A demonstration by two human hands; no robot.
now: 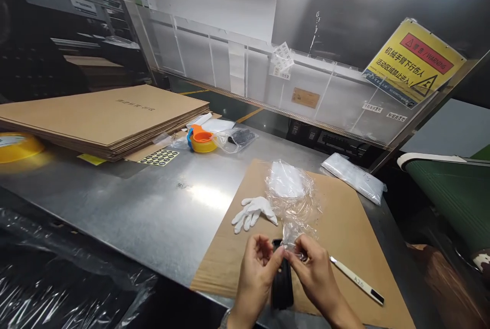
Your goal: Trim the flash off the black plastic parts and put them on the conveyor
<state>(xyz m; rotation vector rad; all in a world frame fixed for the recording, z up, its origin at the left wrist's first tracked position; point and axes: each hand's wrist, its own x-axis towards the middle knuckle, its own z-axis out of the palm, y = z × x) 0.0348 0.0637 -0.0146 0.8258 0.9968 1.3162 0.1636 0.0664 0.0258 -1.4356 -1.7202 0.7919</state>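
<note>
My left hand (257,265) and my right hand (316,270) meet with thumbs nearly touching, both pinching the edge of a small clear plastic bag (295,231). Below them a long black case-like object (282,288) lies on a brown cardboard sheet (344,221), partly hidden by the hands. A white glove (254,211) rests beyond my left hand. Farther up the sheet is crumpled clear plastic wrap (306,204) with a white item (285,180) in it. To the right of my right hand lies a slim cream-coloured tool (358,280) marked A26.
A stack of flat cardboard (115,114) stands at the left, near yellow tape (19,147) and a sticker sheet (158,157). An orange-and-blue tape dispenser (201,139) sits mid-table. A white plastic packet (354,178) lies at right. Behind rises a clear panel with a warning sign (415,63).
</note>
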